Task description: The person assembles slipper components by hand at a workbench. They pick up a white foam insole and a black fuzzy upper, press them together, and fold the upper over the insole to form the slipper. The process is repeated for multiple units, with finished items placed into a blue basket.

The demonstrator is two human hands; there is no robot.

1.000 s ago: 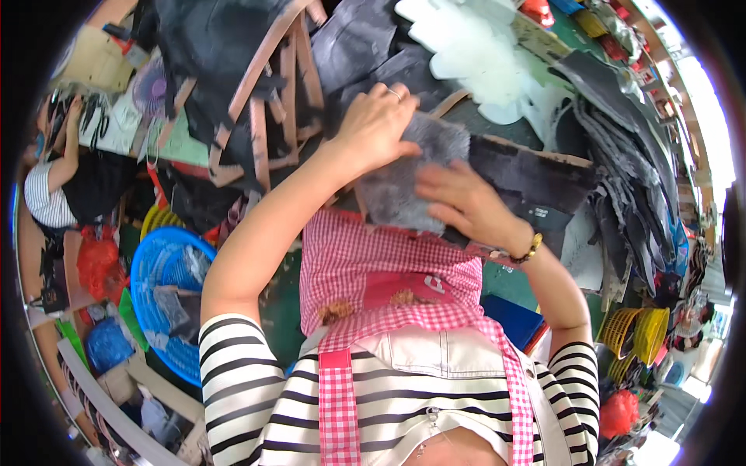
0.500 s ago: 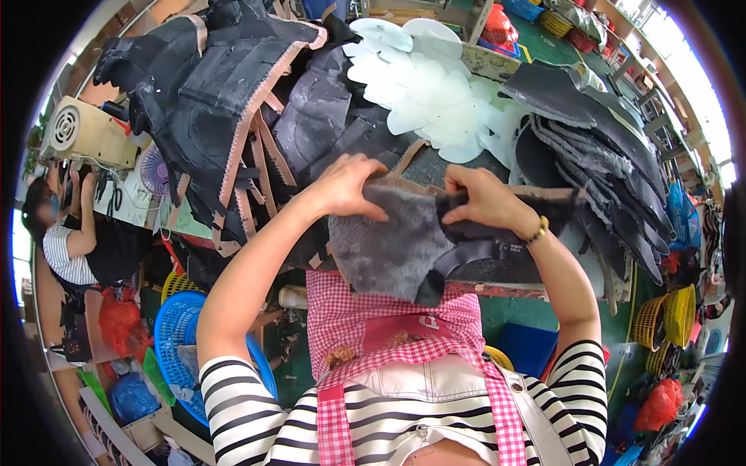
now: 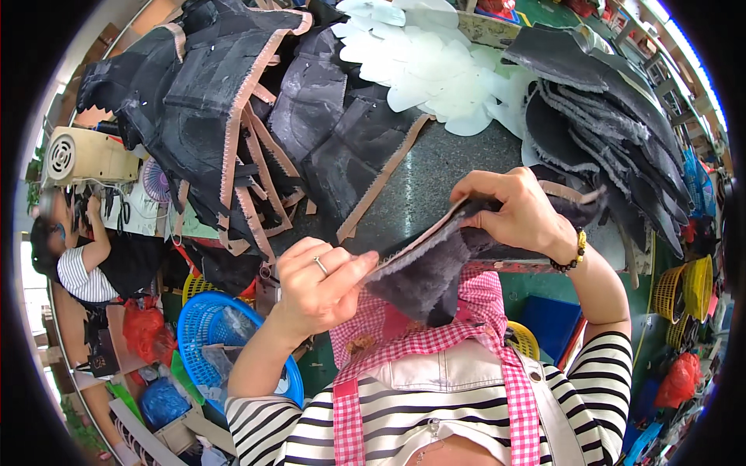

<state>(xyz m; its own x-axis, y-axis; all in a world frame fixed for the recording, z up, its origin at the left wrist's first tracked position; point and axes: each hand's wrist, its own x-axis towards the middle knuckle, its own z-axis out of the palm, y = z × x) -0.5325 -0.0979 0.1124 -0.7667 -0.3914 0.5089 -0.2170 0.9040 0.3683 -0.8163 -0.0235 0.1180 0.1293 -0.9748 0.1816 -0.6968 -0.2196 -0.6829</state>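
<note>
Gripping gray fleece piece (image 3: 417, 281) by tan edge (image 3: 426, 235) in left hand (image 3: 318, 287) and right hand (image 3: 519, 211), seemingly straightening, though partly obscured; next calling for even tension.

Bright strips, probably windows (image 3: 703, 74), line the right edge; green floor (image 3: 514, 289) shows beneath the dark, speckled surface (image 3: 443, 163).

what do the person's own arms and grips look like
Short white sleeves with black stripes leave the forearms bare. The left grip, ungloved, wears a silvery ring on one finger. The right grip, also ungloved, has a dark and golden beaded bracelet at its wrist.
</note>
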